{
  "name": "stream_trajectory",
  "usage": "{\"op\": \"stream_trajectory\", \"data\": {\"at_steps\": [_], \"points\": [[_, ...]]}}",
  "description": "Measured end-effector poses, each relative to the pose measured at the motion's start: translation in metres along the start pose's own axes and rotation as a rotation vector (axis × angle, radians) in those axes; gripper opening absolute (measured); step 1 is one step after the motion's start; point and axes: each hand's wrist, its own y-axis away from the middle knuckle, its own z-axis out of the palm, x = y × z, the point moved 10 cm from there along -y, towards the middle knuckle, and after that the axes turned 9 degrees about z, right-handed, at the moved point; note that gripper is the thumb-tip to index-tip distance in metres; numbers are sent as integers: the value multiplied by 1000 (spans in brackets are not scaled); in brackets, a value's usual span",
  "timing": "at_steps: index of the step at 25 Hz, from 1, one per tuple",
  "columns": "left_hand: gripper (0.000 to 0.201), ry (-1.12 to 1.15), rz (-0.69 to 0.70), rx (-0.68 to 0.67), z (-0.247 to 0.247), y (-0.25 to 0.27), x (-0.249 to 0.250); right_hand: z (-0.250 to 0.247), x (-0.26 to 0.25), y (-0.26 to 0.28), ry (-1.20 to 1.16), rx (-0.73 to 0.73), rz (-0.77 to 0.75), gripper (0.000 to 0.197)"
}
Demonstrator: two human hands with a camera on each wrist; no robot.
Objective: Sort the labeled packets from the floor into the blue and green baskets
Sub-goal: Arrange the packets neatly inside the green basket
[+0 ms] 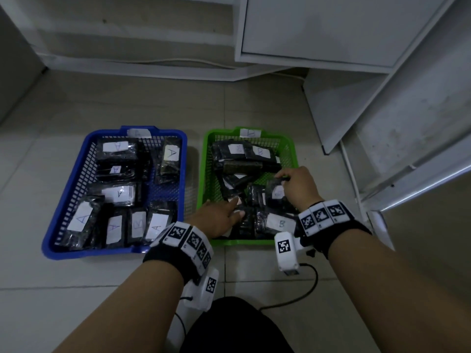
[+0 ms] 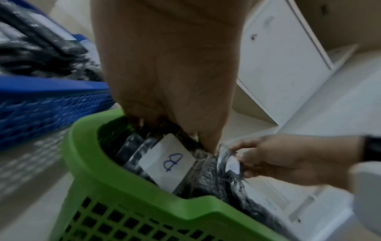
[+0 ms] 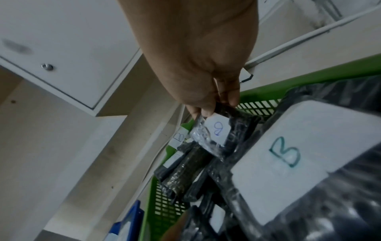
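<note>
Packets marked B fill the green basket, at three o'clock from the blue basket of mostly A packets. Right hand pinches a B packet by its edge above the pile. Left hand reaches in at seven o'clock, fingers among the packets; I cannot tell whether it grips one.

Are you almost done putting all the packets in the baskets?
Almost. No packets show on the floor; the blue basket and green basket are both full. Right now the right hand pinches a B packet in the green basket, while the left hand reaches among the packets there. Left: one B-labeled packet sits in the blue basket among the A's.
</note>
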Motion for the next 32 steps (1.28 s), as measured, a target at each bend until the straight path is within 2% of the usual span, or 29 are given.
{"op": "stream_trajectory", "data": {"at_steps": [1, 3, 5, 7, 9, 10, 13, 14, 16, 19, 22, 25, 27, 30, 32], "points": [[59, 18, -16, -41, 2, 0, 0, 12, 0, -4, 72, -52, -24, 38], [53, 62, -36, -41, -6, -2, 0, 28, 0, -9, 239, -139, -45, 42], [46, 70, -37, 73, -29, -8, -4, 34, -2, -10, 358, -171, -74, 40], [37, 46, -38, 192, -52, -17, -15, 30, -14, -9, 351, -123, -130, 40], [31, 17, -60, 203, -61, -29, -29, 24, -33, -8, 245, -102, -179, 34], [32, 12, -72, 176, -62, -35, -34, 26, -44, -8, 220, -147, -197, 32], [40, 36, -107, 125, -62, -49, -39, 60, -71, -1, 297, -446, -239, 29], [40, 60, -123, 121, -63, -51, -41, 73, -75, 3, 314, -545, -219, 29], [41, 106, -139, 119, -66, -53, -44, 98, -73, 11, 278, -721, -81, 31], [41, 121, -97, 85, -67, -55, -42, 116, -72, 9, 138, -786, 102, 35], [38, -34, -76, -6, -63, -53, -37, 129, -64, 13, 30, -915, 245, 34], [34, -151, -72, -75, -58, -50, -33, 134, -69, 17, -22, -947, 200, 31], [34, -161, -88, -66, -60, -44, -34, 133, -75, 16, -29, -911, 159, 33], [39, -115, -67, 62, -73, -39, -34, 133, -76, 18, 211, -884, 46, 33], [37, -258, -32, 147, -81, -35, -34, 132, -74, 23, 364, -893, 2, 31]]}}
